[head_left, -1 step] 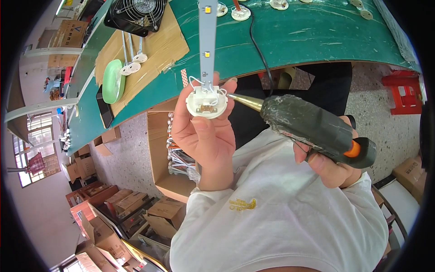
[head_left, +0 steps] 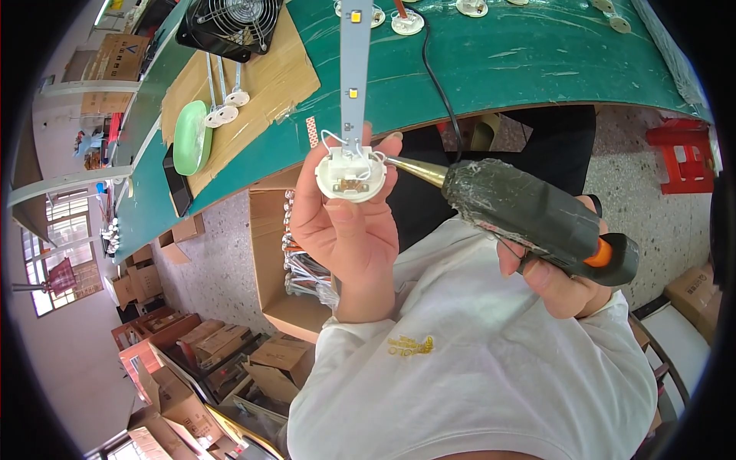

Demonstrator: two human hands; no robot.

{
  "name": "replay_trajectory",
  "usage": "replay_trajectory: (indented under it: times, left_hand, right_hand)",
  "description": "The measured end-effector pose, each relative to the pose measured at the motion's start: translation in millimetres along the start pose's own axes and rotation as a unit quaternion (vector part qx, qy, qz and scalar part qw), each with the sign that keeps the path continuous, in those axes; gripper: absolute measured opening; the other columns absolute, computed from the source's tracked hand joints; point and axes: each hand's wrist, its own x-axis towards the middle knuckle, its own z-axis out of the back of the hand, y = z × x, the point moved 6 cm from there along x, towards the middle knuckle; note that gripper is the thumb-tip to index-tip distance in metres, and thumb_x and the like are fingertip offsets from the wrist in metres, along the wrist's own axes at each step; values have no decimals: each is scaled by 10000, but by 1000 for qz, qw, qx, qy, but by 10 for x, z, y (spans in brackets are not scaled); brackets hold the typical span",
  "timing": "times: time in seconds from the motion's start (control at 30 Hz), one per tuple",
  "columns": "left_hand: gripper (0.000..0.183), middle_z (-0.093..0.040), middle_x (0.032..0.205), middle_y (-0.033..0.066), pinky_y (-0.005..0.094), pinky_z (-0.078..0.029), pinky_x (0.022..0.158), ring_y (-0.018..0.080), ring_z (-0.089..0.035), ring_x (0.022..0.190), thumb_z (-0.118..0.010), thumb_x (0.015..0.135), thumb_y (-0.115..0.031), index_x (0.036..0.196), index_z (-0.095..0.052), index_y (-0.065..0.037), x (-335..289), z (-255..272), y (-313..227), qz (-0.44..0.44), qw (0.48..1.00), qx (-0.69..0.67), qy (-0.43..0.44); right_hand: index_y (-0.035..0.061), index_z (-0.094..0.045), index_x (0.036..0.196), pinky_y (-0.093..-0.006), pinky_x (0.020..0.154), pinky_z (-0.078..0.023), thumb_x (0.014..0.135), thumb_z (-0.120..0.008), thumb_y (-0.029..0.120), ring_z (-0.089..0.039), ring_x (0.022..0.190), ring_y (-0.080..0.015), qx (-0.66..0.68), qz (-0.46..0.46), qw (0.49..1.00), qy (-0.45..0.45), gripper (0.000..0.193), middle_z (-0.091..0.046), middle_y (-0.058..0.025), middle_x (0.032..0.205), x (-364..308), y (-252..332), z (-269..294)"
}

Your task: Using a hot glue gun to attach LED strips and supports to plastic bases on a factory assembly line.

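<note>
My left hand (head_left: 349, 238) grips a round white end cap (head_left: 351, 184) between thumb and fingers. From the cap a narrow grey LED strip (head_left: 354, 69) with small yellow chips rises past the top edge of the view. Thin white wires loop between strip and cap. My right hand (head_left: 563, 284) is wrapped round a black hot glue gun (head_left: 529, 211) with an orange part near its back. The gun's brass nozzle points left, its tip at the cap's right edge by a wire loop; whether it touches is too small to tell.
A green table (head_left: 521, 61) spans the top, with more end caps (head_left: 407, 23) and a black cable (head_left: 437, 73). At left are a black fan (head_left: 234, 27), cardboard (head_left: 268, 84), a green dish (head_left: 192, 138) and a phone (head_left: 176, 184). A box of parts (head_left: 268, 261) stands below; a red stool (head_left: 682, 157) at right.
The LED strip's upper part has tilted slightly to the right. The glue gun has shifted a tiny bit to the right with it; both grips are unchanged.
</note>
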Motion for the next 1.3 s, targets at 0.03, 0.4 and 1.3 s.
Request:
replay_trajectory:
  times: [0.03, 0.4, 1.3]
  left_hand:
    - [547, -549, 1190, 305, 370, -593, 794, 398, -635, 993, -610, 914, -251, 1284, -426, 108, -1, -19, -9, -7, 1000, 13, 11]
    - [583, -566, 1159, 308, 400, -577, 805, 387, -650, 962, -645, 887, -248, 1264, -427, 140, -9, -85, -75, -43, 998, 47, 28]
    - [641, -590, 1129, 254, 495, -558, 838, 370, -648, 964, -618, 903, -341, 1272, -418, 143, -41, -41, -50, -11, 998, 58, 27]
  right_hand:
    - [-7, -629, 821, -293, 425, -383, 652, -705, 85, -492, 433, -225, 0, 0, 1000, -1, 207, -557, -73, 629, 2, 6, 0]
    - [6, -637, 831, -282, 424, -399, 663, -717, 102, -506, 438, -218, -12, 14, 1000, -2, 209, -572, -71, 638, 41, 8, -44]
    - [-52, -636, 924, -265, 412, -412, 672, -735, 99, -510, 427, -210, -43, 95, 995, 7, 310, -583, -75, 639, 59, 70, -40]
